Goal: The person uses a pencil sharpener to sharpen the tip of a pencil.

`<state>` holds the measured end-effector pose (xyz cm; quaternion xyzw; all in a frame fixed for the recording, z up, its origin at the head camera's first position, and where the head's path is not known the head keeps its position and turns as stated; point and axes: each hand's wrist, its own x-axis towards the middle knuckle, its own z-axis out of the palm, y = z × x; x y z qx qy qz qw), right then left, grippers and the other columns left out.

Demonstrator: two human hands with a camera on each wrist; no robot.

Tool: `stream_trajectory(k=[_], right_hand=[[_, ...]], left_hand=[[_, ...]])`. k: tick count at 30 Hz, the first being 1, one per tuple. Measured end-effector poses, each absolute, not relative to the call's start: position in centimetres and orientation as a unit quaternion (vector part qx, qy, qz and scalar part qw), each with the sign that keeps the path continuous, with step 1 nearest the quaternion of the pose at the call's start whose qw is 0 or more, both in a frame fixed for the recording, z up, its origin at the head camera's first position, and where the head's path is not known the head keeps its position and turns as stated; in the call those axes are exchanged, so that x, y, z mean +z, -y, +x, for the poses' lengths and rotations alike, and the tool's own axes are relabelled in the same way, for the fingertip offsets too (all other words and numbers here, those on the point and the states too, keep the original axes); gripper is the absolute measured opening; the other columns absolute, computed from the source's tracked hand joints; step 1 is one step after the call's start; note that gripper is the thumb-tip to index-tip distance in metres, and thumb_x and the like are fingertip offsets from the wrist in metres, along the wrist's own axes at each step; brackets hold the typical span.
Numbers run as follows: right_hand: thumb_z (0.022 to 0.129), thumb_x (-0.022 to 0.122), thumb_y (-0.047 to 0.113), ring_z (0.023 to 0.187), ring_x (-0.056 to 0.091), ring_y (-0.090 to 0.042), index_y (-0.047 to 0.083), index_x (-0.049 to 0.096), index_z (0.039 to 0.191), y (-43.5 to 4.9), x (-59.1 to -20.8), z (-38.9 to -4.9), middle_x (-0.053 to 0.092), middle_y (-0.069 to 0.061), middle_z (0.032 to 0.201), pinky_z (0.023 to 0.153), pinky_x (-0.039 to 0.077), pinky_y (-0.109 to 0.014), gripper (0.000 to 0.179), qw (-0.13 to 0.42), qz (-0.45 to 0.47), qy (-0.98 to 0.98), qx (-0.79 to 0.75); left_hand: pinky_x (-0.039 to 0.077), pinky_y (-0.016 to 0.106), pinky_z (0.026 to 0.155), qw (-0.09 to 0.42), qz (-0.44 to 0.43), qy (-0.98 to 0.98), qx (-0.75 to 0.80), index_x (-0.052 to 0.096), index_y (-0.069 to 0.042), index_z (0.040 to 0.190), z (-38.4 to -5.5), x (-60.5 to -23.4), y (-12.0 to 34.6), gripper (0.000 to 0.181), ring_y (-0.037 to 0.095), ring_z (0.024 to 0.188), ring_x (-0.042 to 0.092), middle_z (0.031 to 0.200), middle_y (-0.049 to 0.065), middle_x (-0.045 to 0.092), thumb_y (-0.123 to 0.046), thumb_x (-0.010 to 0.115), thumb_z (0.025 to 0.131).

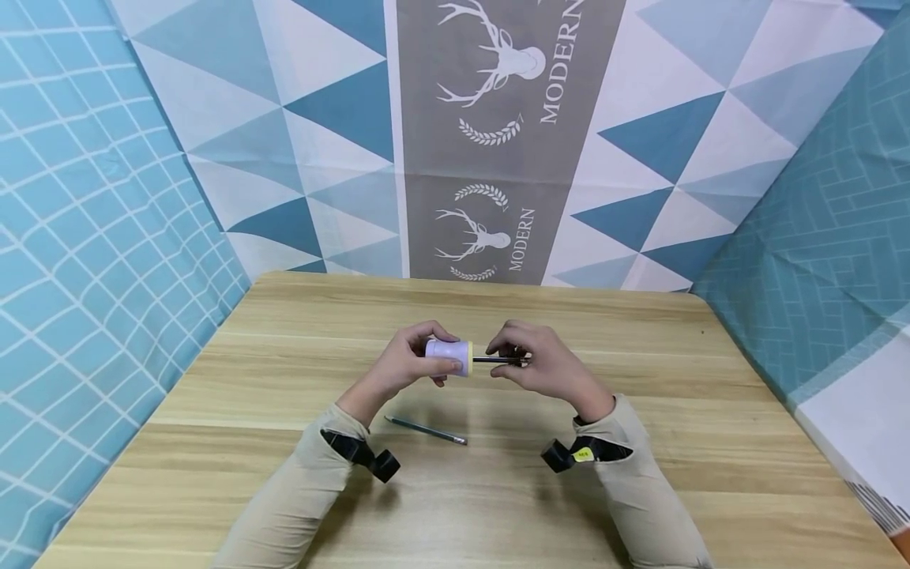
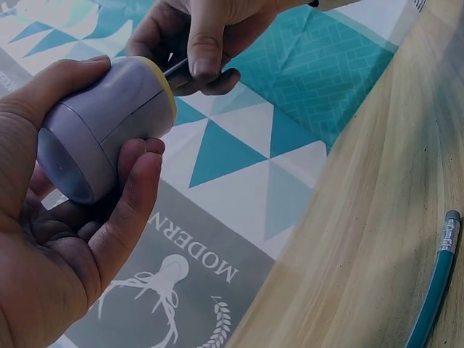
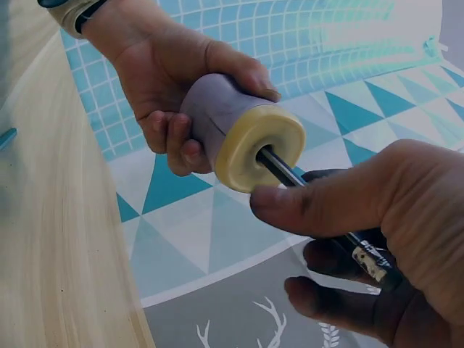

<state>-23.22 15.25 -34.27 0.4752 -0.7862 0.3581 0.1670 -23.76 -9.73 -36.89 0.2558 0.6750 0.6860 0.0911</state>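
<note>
A lavender pencil sharpener (image 1: 448,358) with a yellow end lies sideways in my left hand (image 1: 404,365), thumb and fingers wrapped about its body. Its yellow face (image 3: 243,163) has a round hole, seen in the right wrist view. A dark pencil (image 3: 286,171) goes into that hole; the tip inside is hidden. My right hand (image 1: 540,359) pinches the pencil between thumb and fingers, close to the sharpener. Both hands are raised above the table. Below them a green pencil (image 1: 426,430) with an eraser end lies on the wood.
The wooden table (image 1: 235,442) spreads out under both arms. Patterned cloth (image 1: 341,158) hangs behind its far edge, with blue grid cloth (image 1: 107,197) on the left and teal cloth (image 1: 817,261) on the right. Small black cameras (image 1: 386,466) are strapped to both wrists.
</note>
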Motion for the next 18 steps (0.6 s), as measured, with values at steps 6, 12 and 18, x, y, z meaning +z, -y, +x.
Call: stream_trajectory(k=[6, 12, 18], right_hand=[[0.067, 0.085, -0.011, 0.060, 0.053, -0.008, 0.004, 0.074, 0.082, -15.13, -34.64, -23.29, 0.059, 0.001, 0.073, 0.049, 0.045, -0.017, 0.025, 0.212, 0.491, 0.771, 0.346], [0.067, 0.085, -0.011, 0.058, 0.051, -0.007, 0.003, 0.076, 0.082, -15.09, -34.67, -23.17, 0.059, 0.001, 0.071, 0.048, 0.043, -0.016, 0.022, 0.214, 0.494, 0.771, 0.340], [0.072, 0.082, -0.009, 0.059, 0.050, -0.006, 0.002, 0.076, 0.083, -15.17, -34.66, -23.14, 0.061, 0.000, 0.072, 0.049, 0.044, -0.018, 0.017, 0.187, 0.491, 0.784, 0.332]], left_hand=[[0.058, 0.029, 0.053, 0.092, 0.259, -0.672, 0.687, 0.058, 0.013, 0.106, -23.72, -36.91, 9.62, 0.031, 0.020, 0.065, 0.061, 0.086, 0.014, 0.063, 0.004, 0.073, 0.080], [0.058, 0.029, 0.053, 0.094, 0.257, -0.675, 0.685, 0.058, 0.013, 0.106, -23.96, -37.43, 9.51, 0.031, 0.021, 0.064, 0.062, 0.087, 0.015, 0.063, 0.002, 0.073, 0.081], [0.058, 0.029, 0.053, 0.094, 0.256, -0.678, 0.683, 0.057, 0.014, 0.104, -23.97, -37.53, 9.44, 0.030, 0.020, 0.064, 0.062, 0.086, 0.014, 0.064, 0.003, 0.073, 0.081]])
